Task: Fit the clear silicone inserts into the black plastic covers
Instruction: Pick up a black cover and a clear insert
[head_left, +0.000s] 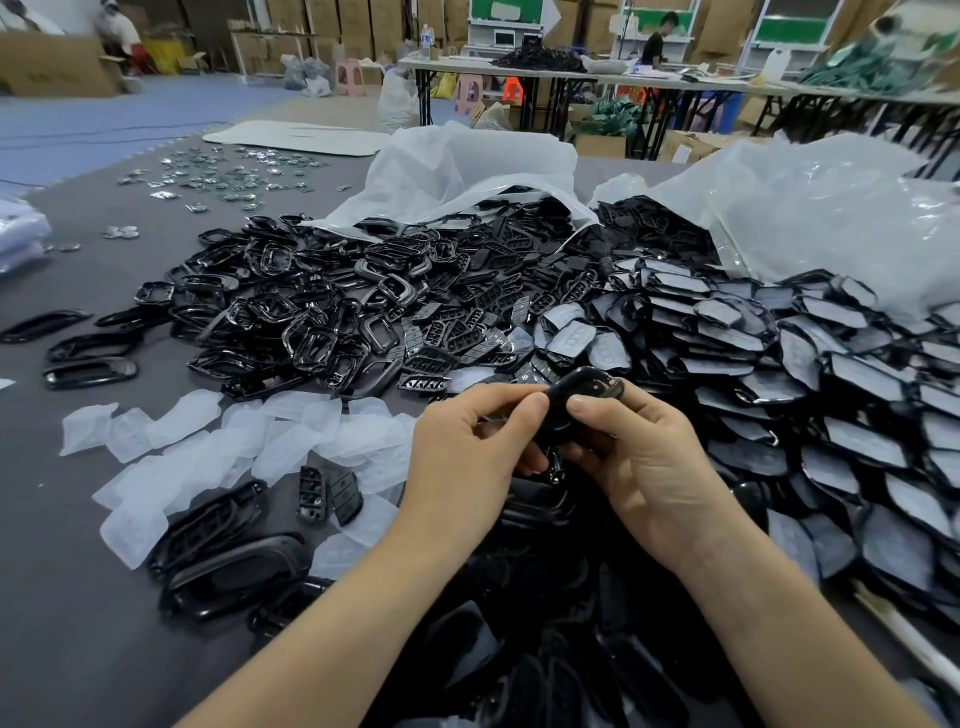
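A black plastic cover (582, 395) is held between both hands just above the table's middle. My left hand (472, 457) grips its left side, thumb on top. My right hand (639, 462) grips its right side, thumb pressing the top face. Whether a clear insert sits inside the cover is hidden by the fingers. Loose clear silicone inserts (218, 441) lie scattered to the left of my hands. A stack of black covers with inserts fitted (831, 395) fills the right side.
A big heap of black frames and covers (337, 312) spills from white plastic bags (467, 171) behind my hands. Larger black shells (228, 566) lie at the near left. Small shiny metal parts (223, 176) dot the far left of the grey table (67, 597).
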